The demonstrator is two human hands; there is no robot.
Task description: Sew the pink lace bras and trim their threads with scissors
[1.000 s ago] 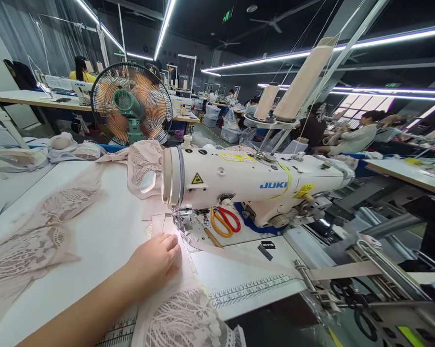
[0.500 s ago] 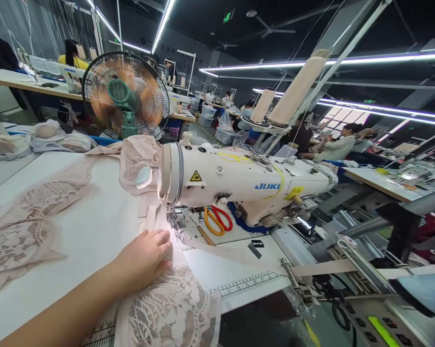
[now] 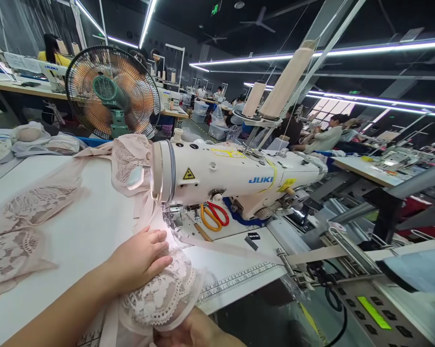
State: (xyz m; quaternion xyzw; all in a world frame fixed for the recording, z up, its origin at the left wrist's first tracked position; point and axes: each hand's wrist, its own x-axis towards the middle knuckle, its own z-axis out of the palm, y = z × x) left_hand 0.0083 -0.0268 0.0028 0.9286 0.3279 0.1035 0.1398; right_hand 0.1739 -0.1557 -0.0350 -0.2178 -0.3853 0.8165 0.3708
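A white sewing machine (image 3: pixel 231 178) lies across the middle of the tabletop (image 3: pixel 83 226), its head end facing left and its presser foot (image 3: pixel 174 219) lit brightly just beyond the fingertips of the left hand (image 3: pixel 141 260). Under the machine's arm lie scissors (image 3: pixel 212 215) with one orange and one red handle, and a small black label (image 3: pixel 251 239) sits nearer the front edge, beside a printed ruler strip (image 3: pixel 235 282). More pale fabric (image 3: pixel 130 164) hangs bunched against the head end of the machine, and loose lace pieces (image 3: pixel 22 226) are spread flat at the far left, well apart from the hands. A standing fan (image 3: pixel 111 91) rises behind the tabletop, two thread cones (image 3: pixel 285 82) lean on a stand behind the machine, and a control panel (image 3: pixel 374 313) with a green display sits at lower right. The lace piece (image 3: pixel 159 294) lies at the near edge of the tabletop, gathered and spilling over it; its long axis runs away from the person, pointing up toward the presser foot. The left hand rests palm down on the lace with fingers loosely extended, pressing rather than pinching. The right hand (image 3: pixel 195 332) shows only in part at the bottom edge, beneath the scalloped hem, and I cannot tell how its fingers stand.
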